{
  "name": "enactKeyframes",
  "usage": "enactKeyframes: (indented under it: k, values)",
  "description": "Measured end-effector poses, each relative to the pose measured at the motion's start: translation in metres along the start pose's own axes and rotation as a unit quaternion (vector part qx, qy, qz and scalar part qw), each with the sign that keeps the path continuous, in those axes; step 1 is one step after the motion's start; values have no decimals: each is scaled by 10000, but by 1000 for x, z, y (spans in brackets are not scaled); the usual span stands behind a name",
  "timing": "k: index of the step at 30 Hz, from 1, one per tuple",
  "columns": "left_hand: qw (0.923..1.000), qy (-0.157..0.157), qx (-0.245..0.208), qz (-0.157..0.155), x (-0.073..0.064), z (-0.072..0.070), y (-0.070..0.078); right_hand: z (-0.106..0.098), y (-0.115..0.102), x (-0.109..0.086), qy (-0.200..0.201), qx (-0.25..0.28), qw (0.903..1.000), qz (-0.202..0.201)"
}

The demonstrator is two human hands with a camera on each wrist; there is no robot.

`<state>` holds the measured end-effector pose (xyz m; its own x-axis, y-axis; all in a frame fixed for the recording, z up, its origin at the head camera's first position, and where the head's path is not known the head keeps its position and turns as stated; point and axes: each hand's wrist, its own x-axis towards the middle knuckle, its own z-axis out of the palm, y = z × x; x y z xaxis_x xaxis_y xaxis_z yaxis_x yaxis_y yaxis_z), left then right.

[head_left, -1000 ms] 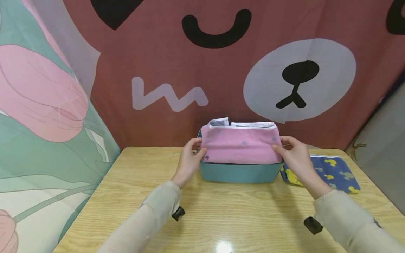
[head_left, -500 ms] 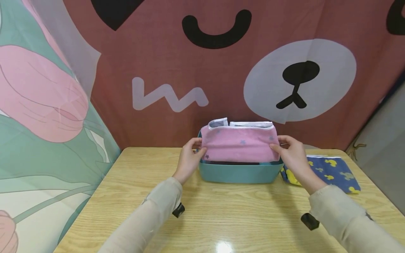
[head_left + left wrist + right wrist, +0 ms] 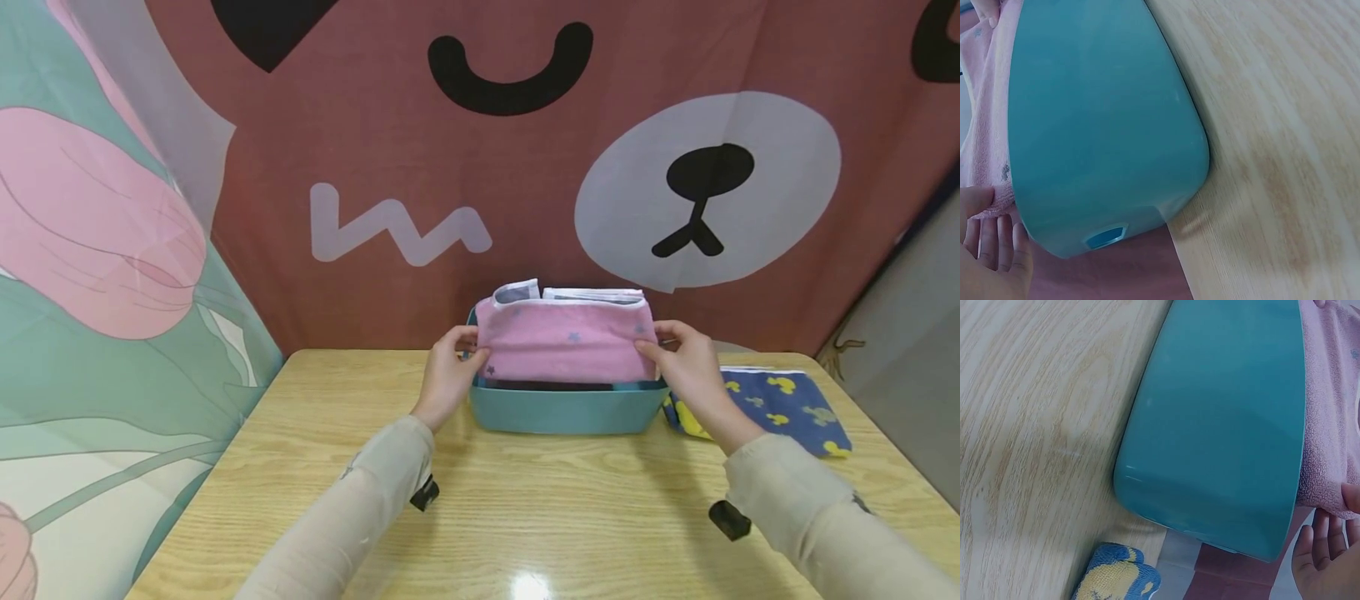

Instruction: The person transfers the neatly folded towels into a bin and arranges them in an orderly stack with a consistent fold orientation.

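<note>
A folded pink towel (image 3: 566, 342) with white edging and small grey-blue stars stands at the mouth of a teal bin (image 3: 566, 412), its top rising above the rim. My left hand (image 3: 447, 367) pinches the towel's left end, thumb in front and fingers behind. At the other end my right hand (image 3: 693, 367) pinches it the same way. In the left wrist view, the left hand (image 3: 994, 262) grips the pink cloth (image 3: 988, 137) just beyond the bin's rim. The right wrist view has the right hand (image 3: 1329, 556) on the towel's corner. The bin's inside is mostly hidden.
A folded blue towel (image 3: 780, 408) with yellow figures lies on the wooden table (image 3: 540, 508), right of the bin and partly behind my right arm. Behind the table hangs a reddish-brown cloth (image 3: 390, 308) with an animal face.
The towel's lower edge has risen slightly, baring more of the bin's opening. My right hand has shifted a little left, while the left hand stays nearly in place. Both grips hold.
</note>
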<state>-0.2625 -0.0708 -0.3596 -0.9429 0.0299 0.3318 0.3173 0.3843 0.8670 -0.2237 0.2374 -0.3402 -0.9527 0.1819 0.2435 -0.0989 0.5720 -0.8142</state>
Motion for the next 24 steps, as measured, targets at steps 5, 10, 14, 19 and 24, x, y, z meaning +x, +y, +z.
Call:
enactKeyframes:
  k: [5, 10, 14, 19, 24]
  values:
    - [10000, -42, 57, -57, 0, 2, -4, 2, 2, 0, -4, -26, 10000, 10]
    - [9999, -74, 88, -35, -1, 5, -8, 4, 8, 0, 23, -114, 9999, -8]
    - [9999, -73, 116, -2, -1, 6, -10, 6, 12, 0, 82, -180, 9998, -73]
    - [9999, -93, 82, -28, -2, 6, -10, 8, 14, -1, 118, -233, 9995, -173]
    - [9999, -90, 46, -16, -3, 6, -10, 9, 14, -1, 158, -338, 9989, -283]
